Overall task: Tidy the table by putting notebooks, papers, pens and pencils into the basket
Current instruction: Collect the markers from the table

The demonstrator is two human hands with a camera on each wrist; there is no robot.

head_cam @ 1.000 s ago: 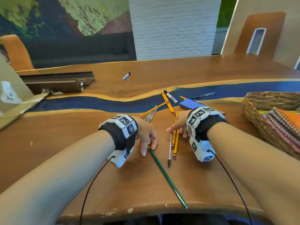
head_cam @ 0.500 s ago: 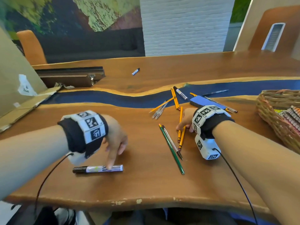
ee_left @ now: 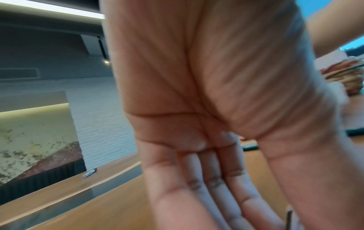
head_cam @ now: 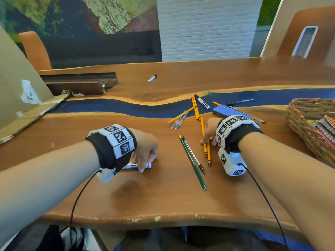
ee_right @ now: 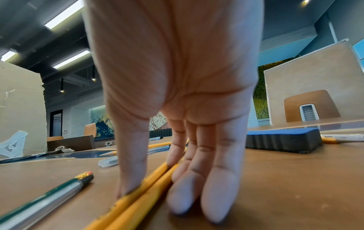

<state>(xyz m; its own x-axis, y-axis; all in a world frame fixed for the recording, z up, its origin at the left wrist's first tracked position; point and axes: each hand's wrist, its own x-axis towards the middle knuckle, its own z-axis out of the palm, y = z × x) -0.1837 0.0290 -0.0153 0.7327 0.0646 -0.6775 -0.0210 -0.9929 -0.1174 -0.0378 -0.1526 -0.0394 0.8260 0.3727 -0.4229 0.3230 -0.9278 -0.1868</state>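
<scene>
left hand (head_cam: 145, 149) now covers marker (head_cam: 135, 165); right hand (head_cam: 208, 131) on pencils (head_cam: 206, 147)

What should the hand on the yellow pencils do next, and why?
Probably pinch and lift them. The right hand has its thumb on one side of the two yellow pencils and fingers on the other, but they lie flat on the table, and the basket waits nearby.

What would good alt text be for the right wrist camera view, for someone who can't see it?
Seen from the wrist at table level, the right hand reaches down with straight fingers, thumb and fingertips touching two yellow pencils lying side by side on the wooden table. A green pencil and a silver pen lie to the left, and a blue-topped eraser block sits behind on the right.
</scene>
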